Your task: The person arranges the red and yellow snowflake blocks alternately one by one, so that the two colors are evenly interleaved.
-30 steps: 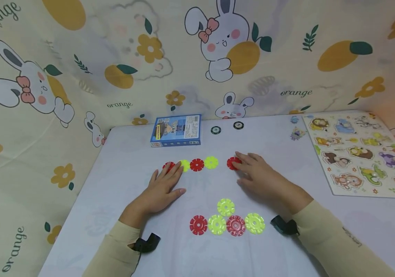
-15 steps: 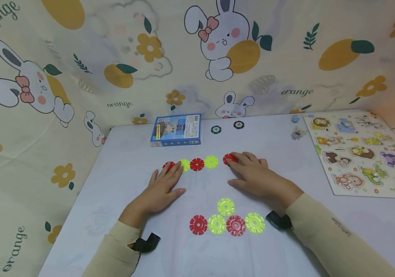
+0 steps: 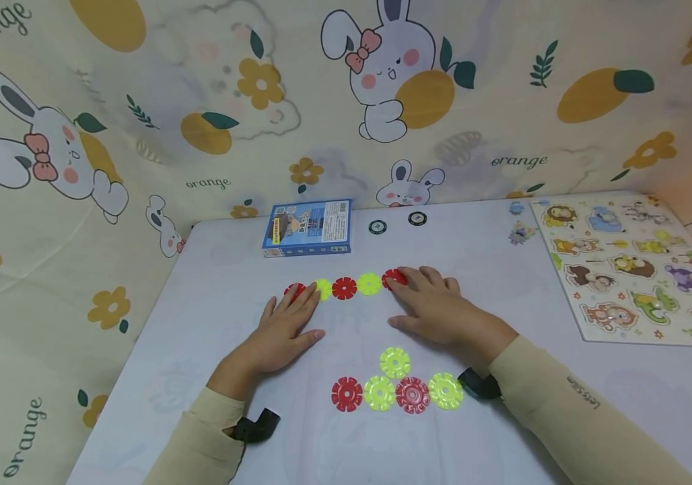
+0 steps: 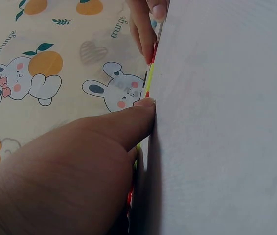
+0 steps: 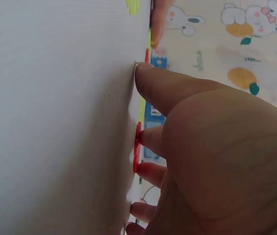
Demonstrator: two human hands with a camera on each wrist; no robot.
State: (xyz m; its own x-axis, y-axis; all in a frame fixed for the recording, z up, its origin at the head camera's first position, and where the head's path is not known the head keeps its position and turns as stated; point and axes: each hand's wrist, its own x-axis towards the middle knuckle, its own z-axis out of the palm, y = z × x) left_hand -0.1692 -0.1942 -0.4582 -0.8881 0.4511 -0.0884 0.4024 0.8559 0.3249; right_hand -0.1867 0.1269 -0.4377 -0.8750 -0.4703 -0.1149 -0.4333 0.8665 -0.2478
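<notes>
Slotted plastic interlocking discs lie in a row across the white table, red and yellow-green by turns. My left hand (image 3: 282, 337) rests with extended fingers on the left-end red disc (image 3: 293, 290) and the yellow-green disc (image 3: 325, 290) beside it, partly covering both. Between the hands lie a red disc (image 3: 344, 288) and a yellow-green disc (image 3: 369, 283), untouched. My right hand (image 3: 443, 306) presses its fingertips on the right-end red disc (image 3: 391, 277), whose left edge is right at the yellow-green one. In the right wrist view, two fingers touch this red disc (image 5: 137, 147), lying flat.
Nearer me is a second row with a red disc (image 3: 347, 394) at its left and a yellow-green disc (image 3: 395, 363) above it. Behind stand a blue box (image 3: 307, 229) and two black round chips (image 3: 377, 227). An animal puzzle board (image 3: 637, 269) lies at right.
My right hand has slid the red disc leftward along the table, up to the row's right-hand yellow-green disc. My left hand and the other discs have stayed in place.
</notes>
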